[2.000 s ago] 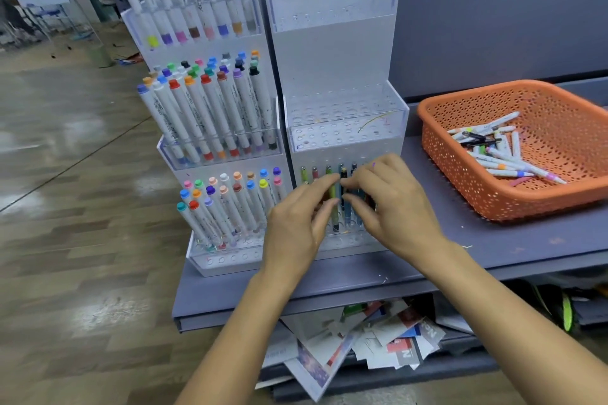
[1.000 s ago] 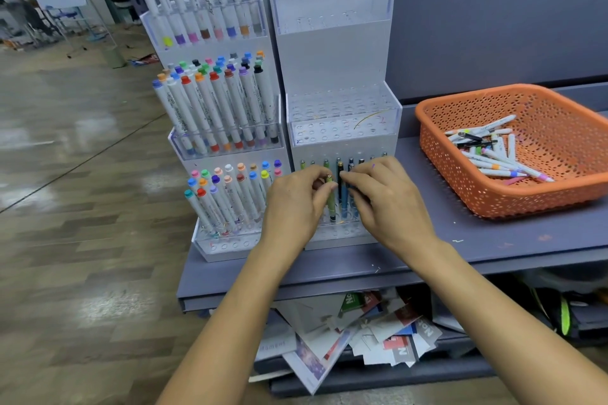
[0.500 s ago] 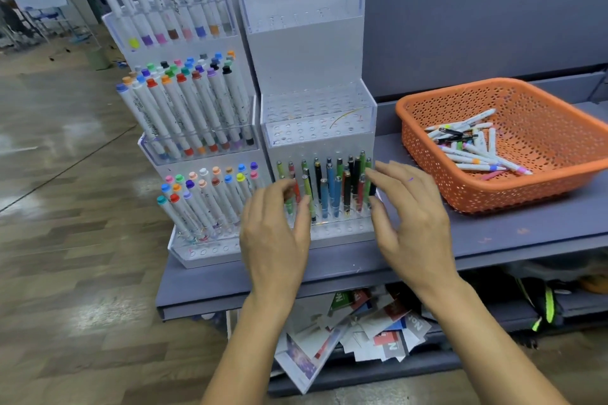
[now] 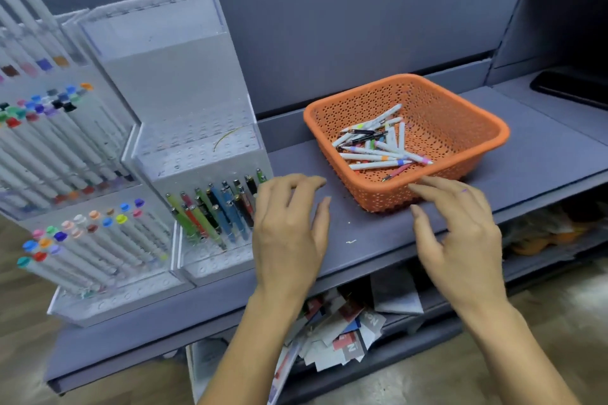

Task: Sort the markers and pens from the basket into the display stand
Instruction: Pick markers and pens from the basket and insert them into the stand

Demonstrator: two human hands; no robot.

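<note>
Both grips are slack and empty over the shelf [image 4: 362, 233]: left hand [image 4: 289, 233] beside the display stand [image 4: 171, 76], right hand [image 4: 460, 233] near the basket [image 4: 378, 197].

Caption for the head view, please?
Left hand open beside the display stand; right hand open before the orange basket of markers.

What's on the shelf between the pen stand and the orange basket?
Nothing: head view shows bare shelf between stand and basket; the left hand covers its near end.
</note>
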